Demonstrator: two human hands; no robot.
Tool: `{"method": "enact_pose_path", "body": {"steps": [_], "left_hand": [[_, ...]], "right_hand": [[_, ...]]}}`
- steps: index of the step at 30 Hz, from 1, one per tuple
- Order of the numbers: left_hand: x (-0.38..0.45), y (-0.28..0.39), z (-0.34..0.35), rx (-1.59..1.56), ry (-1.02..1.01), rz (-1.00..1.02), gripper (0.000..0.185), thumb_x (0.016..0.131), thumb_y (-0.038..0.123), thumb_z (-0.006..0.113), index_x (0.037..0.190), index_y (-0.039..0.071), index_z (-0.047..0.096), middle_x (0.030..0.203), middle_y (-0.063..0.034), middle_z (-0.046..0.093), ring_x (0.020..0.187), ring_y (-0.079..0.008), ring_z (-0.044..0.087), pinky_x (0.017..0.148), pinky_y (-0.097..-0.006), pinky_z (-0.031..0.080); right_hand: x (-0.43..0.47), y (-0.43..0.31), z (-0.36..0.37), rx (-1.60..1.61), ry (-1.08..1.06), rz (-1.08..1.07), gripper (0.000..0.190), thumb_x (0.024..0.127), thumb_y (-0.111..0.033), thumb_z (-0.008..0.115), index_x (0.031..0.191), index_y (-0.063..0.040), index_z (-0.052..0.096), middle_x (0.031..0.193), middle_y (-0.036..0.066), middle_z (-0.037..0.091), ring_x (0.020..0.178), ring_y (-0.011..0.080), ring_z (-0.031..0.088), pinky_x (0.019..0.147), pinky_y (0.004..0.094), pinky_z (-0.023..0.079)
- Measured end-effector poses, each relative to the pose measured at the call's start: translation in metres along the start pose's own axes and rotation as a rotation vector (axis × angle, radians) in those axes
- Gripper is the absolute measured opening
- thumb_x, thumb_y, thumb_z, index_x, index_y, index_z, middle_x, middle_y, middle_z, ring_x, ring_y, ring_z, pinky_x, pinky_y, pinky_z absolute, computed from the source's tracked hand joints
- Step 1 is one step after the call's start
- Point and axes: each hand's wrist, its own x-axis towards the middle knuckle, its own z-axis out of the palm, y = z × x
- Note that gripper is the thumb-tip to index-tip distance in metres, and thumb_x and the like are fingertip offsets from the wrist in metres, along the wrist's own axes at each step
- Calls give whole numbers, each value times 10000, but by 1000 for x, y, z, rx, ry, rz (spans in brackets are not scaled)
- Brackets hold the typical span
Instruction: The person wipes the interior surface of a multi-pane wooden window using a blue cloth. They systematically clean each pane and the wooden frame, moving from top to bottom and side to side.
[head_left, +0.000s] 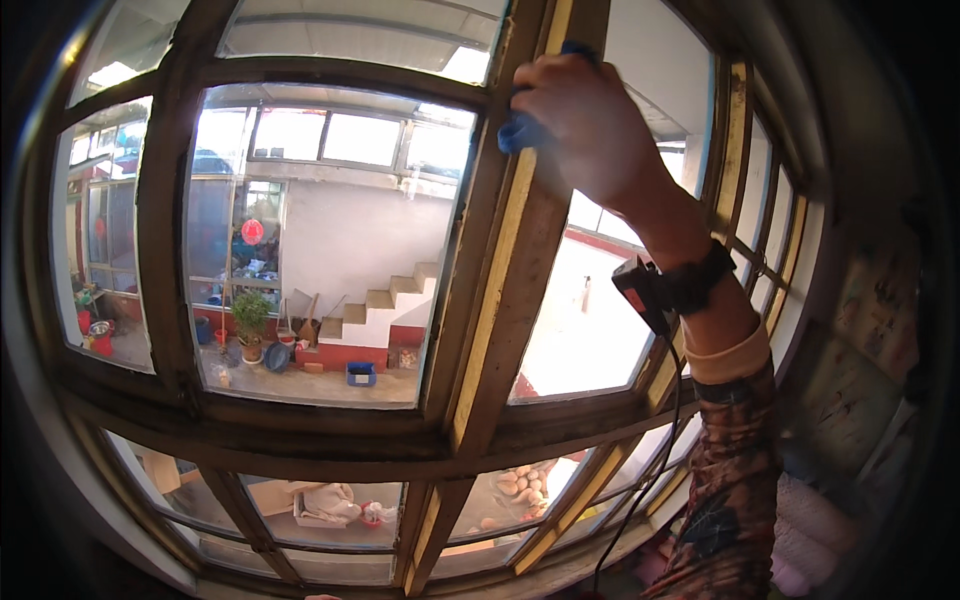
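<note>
High on the window, my right hand (581, 124) is closed around a blue cloth (521, 133). The cloth presses against the upright wooden mullion (491, 300), whose edge has a yellowish strip. Most of the cloth is hidden under my fingers and palm. To the left of the mullion is a large glass pane (337, 247), and another glass pane (592, 315) lies to its right. Only a sliver of what looks like my left hand (323, 597) shows at the bottom edge; its fingers cannot be made out.
A wrist strap with a small black device (641, 289) is on my right arm, and a black cable (675, 405) hangs from it. Smaller panes fill the window's lower row. Beyond the glass are concrete steps (379, 300), a potted plant (251, 319) and a blue crate (361, 373).
</note>
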Motion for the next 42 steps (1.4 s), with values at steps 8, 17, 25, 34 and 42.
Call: {"method": "enact_pose_path", "body": {"steps": [8, 17, 25, 34, 42], "left_hand": [[9, -17, -16, -43, -19, 25, 364, 956, 234, 669, 1220, -9, 614, 1040, -143, 698, 824, -217, 699, 655, -315, 579], [-6, -10, -38, -6, -45, 19, 350, 978, 240, 634, 1236, 5, 614, 1039, -133, 710, 882, -207, 708, 712, -320, 583], [-14, 6, -51, 40, 4, 21, 311, 986, 253, 627, 1183, 13, 636, 1028, -111, 724, 865, -195, 702, 704, -317, 555], [-27, -3, -56, 53, 48, 13, 324, 982, 213, 631, 1188, -37, 621, 1057, -129, 718, 895, -199, 695, 748, -316, 561], [-44, 16, -30, 39, 29, 50, 340, 981, 199, 632, 1196, -63, 608, 1065, -145, 712, 927, -206, 692, 780, -317, 560]], "right_hand": [[10, -62, 0, -14, -719, 73, 109, 759, -166, 717, 854, -114, 722, 943, 39, 641, 1022, 201, 604, 1003, 504, 422], [-33, -94, -19, 216, -385, 211, 324, 654, 4, 732, 966, -52, 661, 1089, 96, 641, 1084, 270, 600, 966, 427, 449], [-29, 69, 22, 302, 517, 1131, 284, 760, -157, 770, 980, 15, 724, 813, 164, 718, 757, 269, 704, 730, 347, 537], [-35, 32, 70, 848, 771, 1394, 240, 863, -167, 701, 912, 68, 694, 735, 88, 678, 679, 113, 604, 631, 315, 494], [-89, -87, 40, 818, 448, 1468, 260, 860, -193, 695, 963, 46, 702, 739, 146, 697, 672, 206, 668, 651, 327, 515]]}}
